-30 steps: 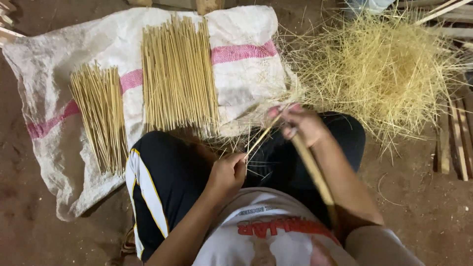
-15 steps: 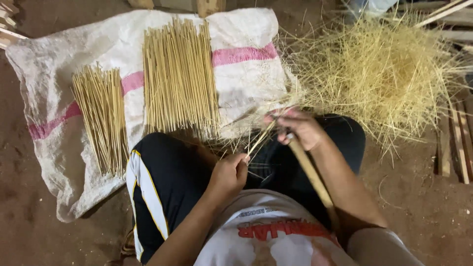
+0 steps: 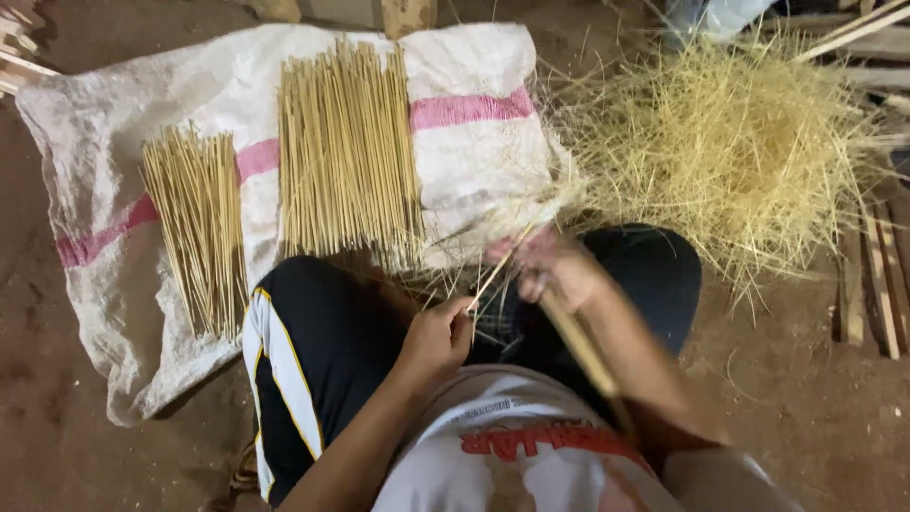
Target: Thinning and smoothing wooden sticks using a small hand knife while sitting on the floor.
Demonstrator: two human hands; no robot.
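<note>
Left hand (image 3: 438, 334) pinching thin bamboo stick (image 3: 495, 275); right hand (image 3: 555, 265) gripping blurred long tool (image 3: 583, 351). 2 finished stick rows (image 3: 346, 152) on sack (image 3: 464, 66) at 11 o'clock; shavings pile (image 3: 749, 142) at 1 o'clock.

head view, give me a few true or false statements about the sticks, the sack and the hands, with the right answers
1. Two groups of thin sticks lie on the white sack. True: a smaller group lies left of a larger group.
2. The sack has a blue stripe. False: the stripe is pink.
3. The left hand pinches one end of a thin stick. True.
4. The pile of loose shavings lies on the sack between the two groups. False: it lies on the ground to the right of the sack.
5. The right hand rests flat on the sack. False: it is raised over the lap, blurred, with a long handle running back from it.
</note>
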